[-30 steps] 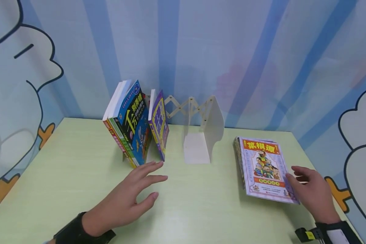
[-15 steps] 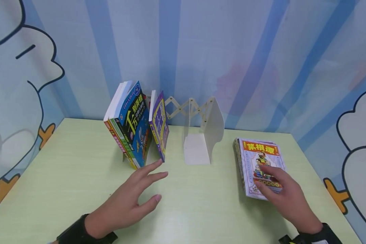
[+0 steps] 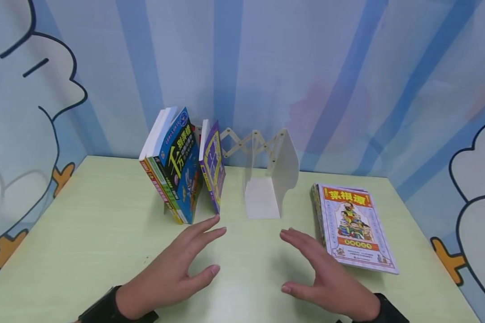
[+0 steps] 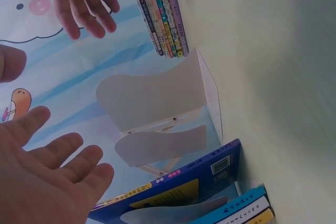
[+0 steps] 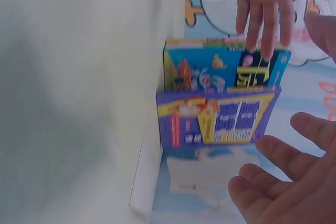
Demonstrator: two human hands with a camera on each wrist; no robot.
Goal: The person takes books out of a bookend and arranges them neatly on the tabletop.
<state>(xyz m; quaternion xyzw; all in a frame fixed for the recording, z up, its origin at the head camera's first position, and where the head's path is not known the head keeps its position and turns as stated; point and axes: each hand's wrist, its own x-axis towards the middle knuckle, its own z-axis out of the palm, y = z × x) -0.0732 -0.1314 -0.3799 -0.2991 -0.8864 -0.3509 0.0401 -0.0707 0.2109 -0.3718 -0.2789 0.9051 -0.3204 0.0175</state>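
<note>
A pale-green table [image 3: 81,233] is standing before a blue-striped backdrop [image 3: 186,58]. A purple-and-yellow book [image 3: 213,168] is standing on edge in a white rack [image 3: 262,197], near the left hand [image 3: 175,271]; it and the right hand [image 3: 325,278] are hovering empty, fingers outstretched.

Worktop [image 3: 85,215]: pale yellow-green. White rack [image 3: 262,197] stands on it, beyond the left fingers [image 3: 203,226] and right fingers [image 3: 305,244]. Books [image 3: 179,175] stand in rack's left part, just beyond left fingers; whether they bear on worktop or rack base, cannot tell. Book stack [image 3: 355,229] lies flat, right of and slightly beyond right fingers, lilac cover uppermost.
</note>
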